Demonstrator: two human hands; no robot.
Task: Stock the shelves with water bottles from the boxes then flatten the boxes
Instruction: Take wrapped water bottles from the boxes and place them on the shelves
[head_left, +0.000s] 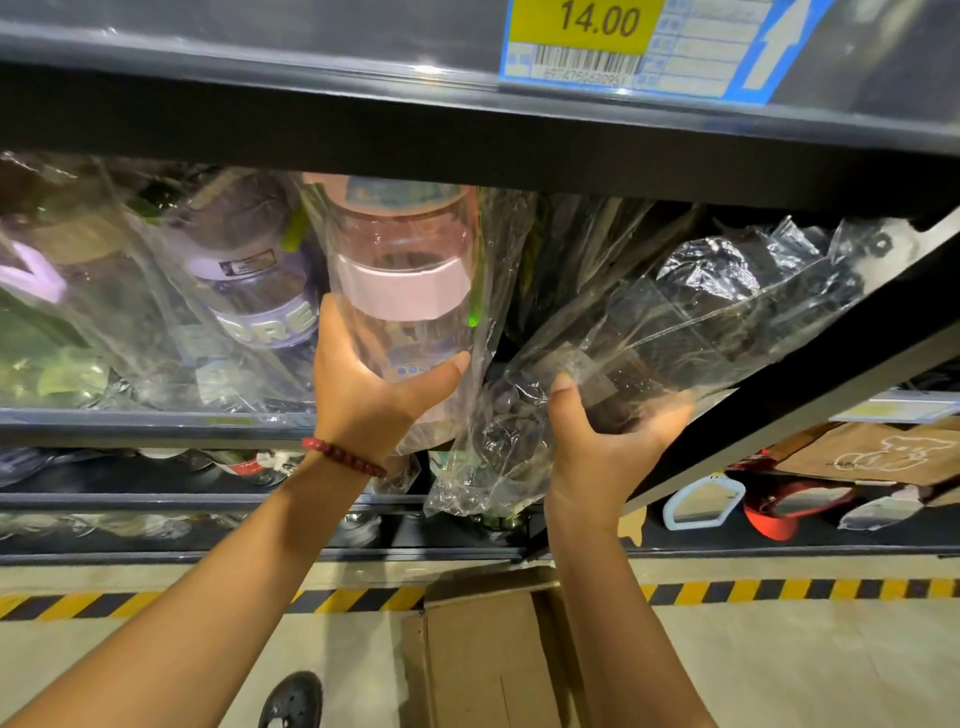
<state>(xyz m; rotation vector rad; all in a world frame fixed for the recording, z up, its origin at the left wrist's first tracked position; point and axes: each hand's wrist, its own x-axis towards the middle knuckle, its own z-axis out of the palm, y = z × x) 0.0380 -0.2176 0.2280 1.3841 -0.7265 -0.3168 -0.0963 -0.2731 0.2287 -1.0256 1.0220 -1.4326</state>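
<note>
Presently, left hand (363, 384) grips the pink water bottle (402, 280), upright at the shelf (156, 418) front, cap uppermost. Right of it, right hand (608, 447) grips a dark bagged bottle (691, 322), long axis tilted, pointing up-right. Below both, cardboard box (483, 654) on the floor.

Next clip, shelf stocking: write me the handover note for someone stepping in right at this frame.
Left hand grips the pink bottle, bagged, at the shelf front.
Right hand grips the dark bottle, bagged, tilted toward the gap at the shelf's right.
Done: several bagged bottles already stand on the shelf, including a purple bottle.
Left: seat both bottles, then flatten the open box on the floor; its contents are not visible.
</note>
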